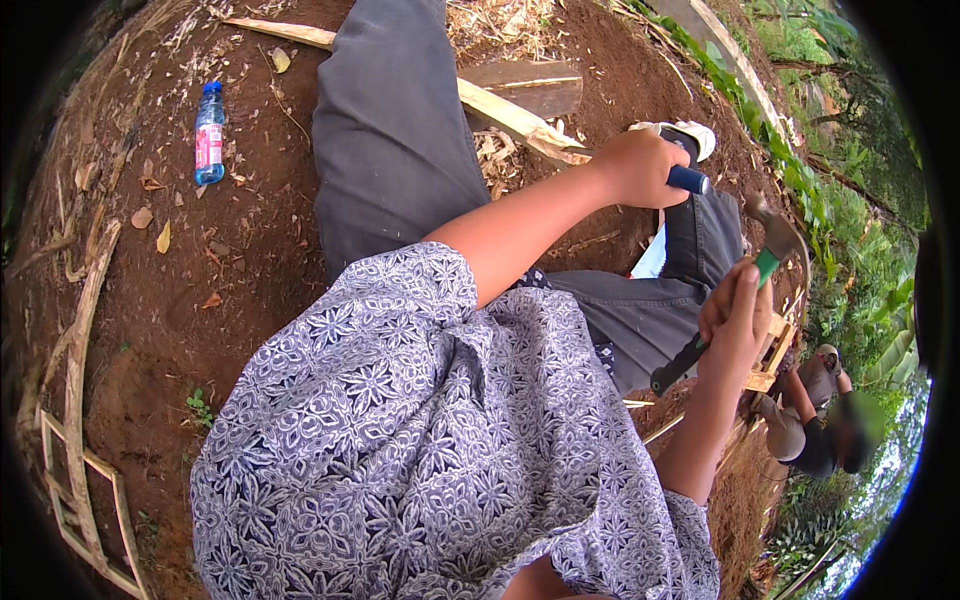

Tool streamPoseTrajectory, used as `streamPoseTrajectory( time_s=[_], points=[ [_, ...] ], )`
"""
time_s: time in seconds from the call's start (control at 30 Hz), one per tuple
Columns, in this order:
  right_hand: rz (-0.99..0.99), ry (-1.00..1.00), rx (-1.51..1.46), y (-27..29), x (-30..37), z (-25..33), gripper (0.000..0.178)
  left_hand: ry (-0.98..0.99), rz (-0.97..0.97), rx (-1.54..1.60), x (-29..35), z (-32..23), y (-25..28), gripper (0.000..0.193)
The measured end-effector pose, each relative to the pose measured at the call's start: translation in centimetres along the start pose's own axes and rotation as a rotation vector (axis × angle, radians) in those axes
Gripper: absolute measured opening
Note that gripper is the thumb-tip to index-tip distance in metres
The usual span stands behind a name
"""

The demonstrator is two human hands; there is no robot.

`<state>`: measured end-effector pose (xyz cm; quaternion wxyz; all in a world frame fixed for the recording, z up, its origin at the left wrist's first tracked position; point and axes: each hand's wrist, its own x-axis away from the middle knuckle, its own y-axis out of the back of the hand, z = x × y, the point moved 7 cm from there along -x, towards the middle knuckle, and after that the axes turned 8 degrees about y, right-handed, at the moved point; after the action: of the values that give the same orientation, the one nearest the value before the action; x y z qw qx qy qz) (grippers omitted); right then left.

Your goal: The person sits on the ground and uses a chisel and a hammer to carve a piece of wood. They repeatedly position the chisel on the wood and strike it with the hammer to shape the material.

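My left hand (640, 168) is closed around a chisel with a dark blue handle (690, 180). The handle's butt end sticks out toward the right, and the blade is hidden behind my hand and leg. Just left of that fist lies the split end of a pale wooden strip (520, 122), which passes beneath my bent leg. My right hand (735, 310) grips a hammer (768, 262) with a green and black handle. Its metal head is raised to the right of the chisel's butt, apart from it.
A blue-capped bottle (209, 140) stands on the brown soil at left. A dark board (535, 88) and wood shavings (500, 25) lie beyond my legs. A pale blue flat piece (650, 256) shows between them. Wooden frames (110, 490) lie lower left. Another person (815, 420) is at right.
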<state>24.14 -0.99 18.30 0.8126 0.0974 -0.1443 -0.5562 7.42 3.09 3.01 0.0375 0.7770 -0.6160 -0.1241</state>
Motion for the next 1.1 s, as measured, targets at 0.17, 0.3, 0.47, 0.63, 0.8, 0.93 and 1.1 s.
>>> streamPoseTrajectory(
  time_s=[0.17, 0.3, 0.47, 0.63, 0.8, 0.93, 1.1],
  points=[
    [-0.045, -0.076, 0.166, -0.6, -0.5, -2.8, 0.026, 0.018, 0.014, 0.000, 0.7, -0.4, -0.9, 0.022],
    [0.074, -0.220, 0.287, 2.3, 0.1, -1.7, 0.027, -0.011, 0.163, -0.153, 1.1, -0.2, -3.3, 0.023],
    [-0.190, -0.221, -0.056, 4.2, 2.6, -2.3, 0.027, -0.171, 0.744, -0.615, 5.9, 1.6, -9.9, 0.017],
    [-0.193, -0.312, -0.111, 5.5, 5.6, -5.7, 0.026, -0.219, 0.727, -0.623, 6.4, 0.0, -8.1, 0.016],
    [-0.177, -0.310, -0.125, 5.4, 5.4, -5.3, 0.025, -0.119, 0.151, -0.143, 3.3, -2.4, -3.4, 0.025],
    [-0.140, -0.273, -0.058, 5.1, 4.4, -3.4, 0.026, -0.060, 0.039, -0.026, 2.5, -2.3, -1.2, 0.028],
    [-0.086, -0.240, 0.040, 4.8, 4.2, -0.6, 0.025, -0.103, -0.054, 0.067, 2.2, -2.1, -0.1, 0.023]
  ],
)
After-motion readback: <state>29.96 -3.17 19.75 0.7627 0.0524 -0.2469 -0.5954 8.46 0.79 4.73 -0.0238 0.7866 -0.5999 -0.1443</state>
